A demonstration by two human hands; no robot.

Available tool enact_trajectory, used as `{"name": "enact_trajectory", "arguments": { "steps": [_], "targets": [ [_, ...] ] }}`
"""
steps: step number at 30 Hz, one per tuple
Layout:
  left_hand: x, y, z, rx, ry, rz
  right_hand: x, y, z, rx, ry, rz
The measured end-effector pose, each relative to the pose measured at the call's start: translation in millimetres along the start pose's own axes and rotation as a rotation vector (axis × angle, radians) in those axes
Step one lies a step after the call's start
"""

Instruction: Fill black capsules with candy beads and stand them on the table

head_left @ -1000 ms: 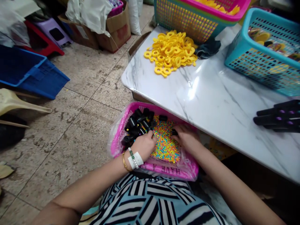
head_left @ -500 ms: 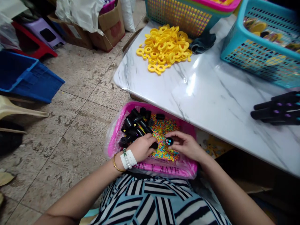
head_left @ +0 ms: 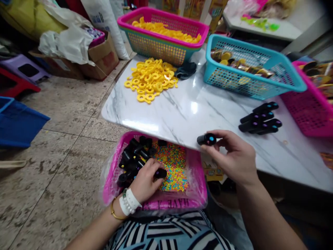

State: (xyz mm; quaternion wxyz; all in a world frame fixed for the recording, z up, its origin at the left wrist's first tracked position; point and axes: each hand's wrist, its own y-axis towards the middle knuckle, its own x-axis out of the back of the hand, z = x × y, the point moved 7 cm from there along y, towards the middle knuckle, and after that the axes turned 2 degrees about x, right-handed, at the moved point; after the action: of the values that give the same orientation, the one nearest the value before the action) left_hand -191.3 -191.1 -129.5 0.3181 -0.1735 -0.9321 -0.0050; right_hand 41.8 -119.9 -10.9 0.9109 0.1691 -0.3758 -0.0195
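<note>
On my lap lies a pink basket [head_left: 113, 189] lined with clear plastic, filled with small coloured beads [head_left: 173, 166] and a heap of black tubes [head_left: 132, 156] at its left. My left hand [head_left: 144, 182] rests inside it, fingers closed on one black tube [head_left: 160, 173]. My right hand [head_left: 234, 156] is raised over the edge of the white marble table [head_left: 208, 107], pinching another black tube [head_left: 206, 139] whose end shows coloured beads.
On the table lie a row of filled black tubes [head_left: 260, 118], a pile of yellow rings [head_left: 149, 80], a dark cloth [head_left: 185, 70], a teal basket [head_left: 249, 73], a pink-rimmed basket of yellow parts [head_left: 162, 34] and a pink basket [head_left: 312, 104]. Cardboard boxes [head_left: 101, 55] and a blue crate [head_left: 18, 121] stand on the floor.
My right hand has lifted its black tube out of the lap basket and up to the table's edge. My left hand stays in the basket on a tube. The view has tilted upward.
</note>
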Motion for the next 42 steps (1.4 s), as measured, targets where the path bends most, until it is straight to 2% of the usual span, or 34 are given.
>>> {"name": "enact_trajectory", "arguments": {
  "steps": [3, 5, 8, 9, 10, 11, 14, 16, 19, 23, 25, 28, 31, 35, 39, 42],
  "targets": [
    [-3.0, 0, -1, -0.027, 0.010, 0.009, 13, 24, -18, -0.001, -0.237, -0.104],
    [-2.1, 0, -1, -0.032, 0.015, 0.006, 19, 28, -17, 0.039, -0.353, -0.162],
    [2.7, -1, 0, -0.007, 0.020, 0.002, 27, 5, 7, 0.145, -0.414, -0.337],
    [4.0, -1, 1, 0.008, 0.022, 0.004, 23, -8, 17, 0.182, -0.378, -0.347],
    [4.7, -2, 1, 0.022, 0.021, 0.008, 12, -20, 25, 0.216, -0.310, -0.293],
    [4.4, -2, 1, 0.036, 0.019, 0.012, -6, -32, 32, 0.252, -0.219, -0.161],
    [-2.6, -5, 1, 0.079, 0.013, 0.027, -82, -71, 40, 0.287, 0.067, 0.404],
    [-10.9, -9, 2, 0.105, 0.026, 0.052, -120, -90, 31, 0.216, 0.193, 0.639],
    [-18.9, -14, 4, 0.095, 0.043, 0.090, -146, -94, 9, 0.153, 0.180, 0.778],
    [-4.1, -13, 3, -0.008, 0.206, -0.004, -156, -79, -12, 0.203, -0.280, 0.824],
    [0.8, -8, 6, -0.019, 0.363, -0.005, -165, -76, -12, 0.256, -0.470, 0.876],
    [-2.1, -3, 12, -0.019, 0.551, 0.055, -181, -84, -2, 0.350, -0.464, 0.981],
    [-7.0, -2, 18, -0.018, 0.653, 0.075, -178, -88, 6, 0.282, -0.150, 1.001],
    [-7.5, -1, 21, 0.004, 0.689, 0.067, -154, -83, 1, 0.019, 0.385, 0.969],
    [-4.6, 5, 21, 0.063, 0.735, 0.071, -140, -79, -12, -0.212, 0.594, 0.874],
    [-3.2, 8, 20, 0.098, 0.748, 0.086, -135, -77, -10, -0.216, 0.632, 0.827]
  ]
}}
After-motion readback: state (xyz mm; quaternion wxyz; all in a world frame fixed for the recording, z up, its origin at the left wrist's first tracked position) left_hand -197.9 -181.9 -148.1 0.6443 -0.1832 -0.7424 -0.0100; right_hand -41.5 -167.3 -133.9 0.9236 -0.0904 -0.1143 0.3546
